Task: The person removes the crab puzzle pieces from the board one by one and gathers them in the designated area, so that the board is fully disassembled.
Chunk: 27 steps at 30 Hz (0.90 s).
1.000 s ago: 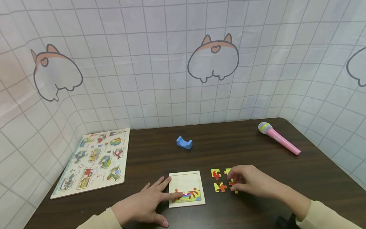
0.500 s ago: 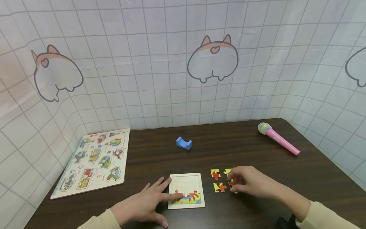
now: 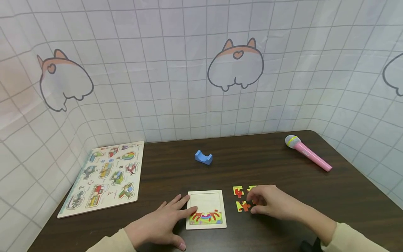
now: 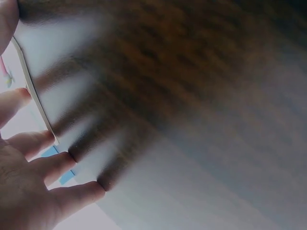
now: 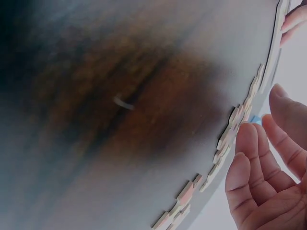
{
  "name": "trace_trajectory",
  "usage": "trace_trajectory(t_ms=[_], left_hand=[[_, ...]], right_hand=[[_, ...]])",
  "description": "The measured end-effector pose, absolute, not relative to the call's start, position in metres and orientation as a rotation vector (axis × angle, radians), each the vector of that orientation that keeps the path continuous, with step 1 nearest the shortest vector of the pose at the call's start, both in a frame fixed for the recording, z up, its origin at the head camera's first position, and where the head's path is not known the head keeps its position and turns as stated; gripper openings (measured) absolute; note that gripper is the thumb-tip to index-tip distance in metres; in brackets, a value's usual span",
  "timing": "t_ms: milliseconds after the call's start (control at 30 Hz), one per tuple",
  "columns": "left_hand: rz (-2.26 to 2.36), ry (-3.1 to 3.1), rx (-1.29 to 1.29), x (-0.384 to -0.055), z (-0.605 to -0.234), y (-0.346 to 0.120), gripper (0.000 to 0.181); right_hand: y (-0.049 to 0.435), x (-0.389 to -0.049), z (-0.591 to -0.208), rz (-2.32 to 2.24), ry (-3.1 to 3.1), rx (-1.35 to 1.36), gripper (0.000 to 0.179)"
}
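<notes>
Head view shows spread left fingers (image 3: pixel 188 212), empty right fingers (image 3: pixel 259 190), one tray (image 3: pixel 206 202), three-plus pieces (image 3: pixel 243 206).

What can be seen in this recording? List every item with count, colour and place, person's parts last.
Table: one, dark brown, under the items
Backdrop: one, white with grey grid, behind the table
Animal drawings: three, orange and white, on the backdrop
Puzzle tray: one, pale wood, near middle
Fitted puzzle section: count unclear, multicoloured, tray's near end
Loose puzzle pieces: at least four, yellow and red-orange, right of tray
Picture board: one, cream, multicoloured pictures, left
Notched block: one, blue, beyond tray
Microphone: one, pink, grey-and-yellow head, far right
Sleeves: two, cream, bottom
Left hand: one, touching tray
Right hand: one, at loose pieces
</notes>
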<state>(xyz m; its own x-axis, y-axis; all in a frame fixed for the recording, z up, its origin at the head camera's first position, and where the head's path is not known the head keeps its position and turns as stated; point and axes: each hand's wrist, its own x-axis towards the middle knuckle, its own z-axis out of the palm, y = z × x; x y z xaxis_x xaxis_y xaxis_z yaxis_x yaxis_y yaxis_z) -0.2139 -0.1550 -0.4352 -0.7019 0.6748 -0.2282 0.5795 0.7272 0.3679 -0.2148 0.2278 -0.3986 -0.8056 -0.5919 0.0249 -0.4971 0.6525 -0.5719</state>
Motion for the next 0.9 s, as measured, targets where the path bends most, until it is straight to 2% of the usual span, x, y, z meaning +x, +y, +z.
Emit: trace_trajectory(t_ms=[400, 767, 900], left_hand=[[0.407, 2.581, 0.970, -0.218, -0.443, -0.157, 0.103], [0.402, 2.566, 0.945, -0.205, -0.410, -0.149, 0.098], [0.380, 2.582, 0.929, -0.200, -0.403, -0.145, 0.097]], right_hand=[[0.222, -0.214, -0.397, -0.907, 2.677, -0.902, 0.016], [0.151, -0.215, -0.391, -0.730, 2.641, -1.040, 0.022], [0.136, -0.216, -0.394, -0.593, 2.693, -1.116, 0.029]])
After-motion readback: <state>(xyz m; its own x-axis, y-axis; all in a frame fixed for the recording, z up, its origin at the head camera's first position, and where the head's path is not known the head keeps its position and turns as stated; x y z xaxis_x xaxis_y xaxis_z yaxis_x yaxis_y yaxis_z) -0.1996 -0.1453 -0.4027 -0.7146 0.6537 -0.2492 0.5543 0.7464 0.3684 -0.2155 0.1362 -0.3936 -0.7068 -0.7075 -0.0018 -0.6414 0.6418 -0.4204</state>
